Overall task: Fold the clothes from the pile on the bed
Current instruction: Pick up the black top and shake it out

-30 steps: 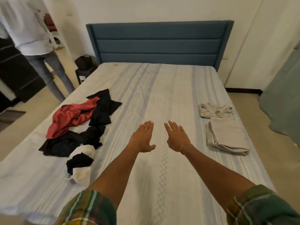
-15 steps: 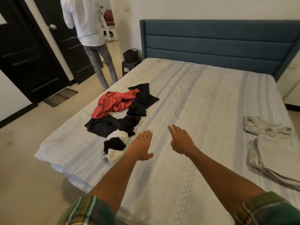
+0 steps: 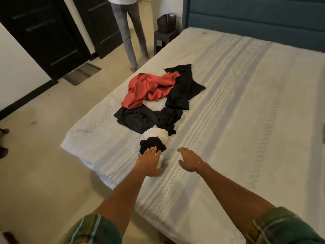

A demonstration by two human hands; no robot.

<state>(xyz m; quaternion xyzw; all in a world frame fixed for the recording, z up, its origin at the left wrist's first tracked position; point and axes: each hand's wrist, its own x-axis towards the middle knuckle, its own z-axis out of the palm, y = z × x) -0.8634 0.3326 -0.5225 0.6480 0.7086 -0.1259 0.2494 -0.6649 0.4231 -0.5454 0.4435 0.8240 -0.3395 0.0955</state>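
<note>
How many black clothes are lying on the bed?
3, as far as shows: one flat black piece beside the red garment, one crumpled black piece nearer, and a small black-and-white bundle by the left hand. Folds may hide more.

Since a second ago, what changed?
Both hands swung left toward the pile: the left hand now reaches the black-and-white garment, fingers straight, no grip yet; the right hand hovers open beside it. The red garment and black clothes lie unmoved.
</note>
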